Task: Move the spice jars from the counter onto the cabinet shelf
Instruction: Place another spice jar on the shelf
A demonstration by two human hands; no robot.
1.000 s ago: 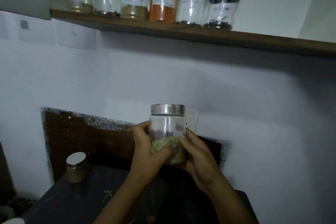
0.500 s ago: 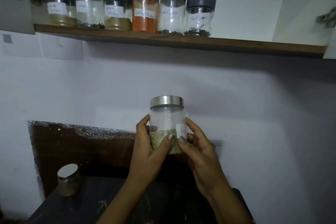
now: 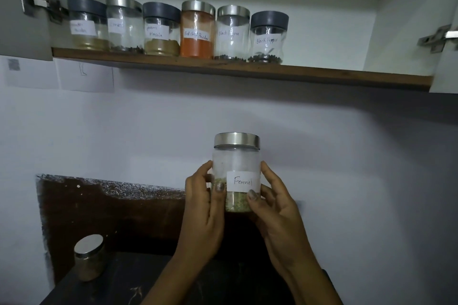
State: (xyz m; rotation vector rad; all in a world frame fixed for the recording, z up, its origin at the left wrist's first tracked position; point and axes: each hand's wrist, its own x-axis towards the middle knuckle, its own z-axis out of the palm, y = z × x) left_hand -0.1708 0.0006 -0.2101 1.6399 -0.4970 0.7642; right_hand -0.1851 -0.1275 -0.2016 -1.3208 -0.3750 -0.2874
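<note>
Hands: both on one jar. Left hand [image 3: 202,208] wraps the fennel jar [image 3: 236,171] from its 9 o'clock side, thumb across the front glass. Right hand [image 3: 277,213] curls round the 3 o'clock side, thumb on the lower corner of the label [image 3: 243,181]. Neither hand free.

Jar upright, steel lid [image 3: 237,140] on, held in the air at approx 6 o'clock in view, above the dark worktop [image 3: 124,280] and well below the shelf [image 3: 322,73] at 12 o'clock. Seeds sit low in the jar.

Shelf: row of six jars [image 3: 197,30] from 10 to 12 o'clock, packed side by side. Bare board at 1–2 o'clock, right of the end jar [image 3: 269,37]. One small jar [image 3: 88,257] w/ steel lid sits on the worktop at 7–8 o'clock, contents too dim to tell.

Risks (judgement):
- Smooth glass, grip low on the body, so jar could slip or tilt on the lift.
- Base may clip the shelf's front edge if raised too close under it.
- Setting down tight against the end jar could knock the row.
- Hinge [image 3: 438,37] at 2 o'clock juts into the opening; snag if swung wide.

Writing: held jar "Fennel". Shelf, L to R:
- 1st unclear, poss. "...Powder"
- 2nd looks like "Cloves"
- 3rd "garam Masala"
- 4th "Red chilli Powder"
- 5th & 6th "Black Pepper"

No brands seen.
</note>
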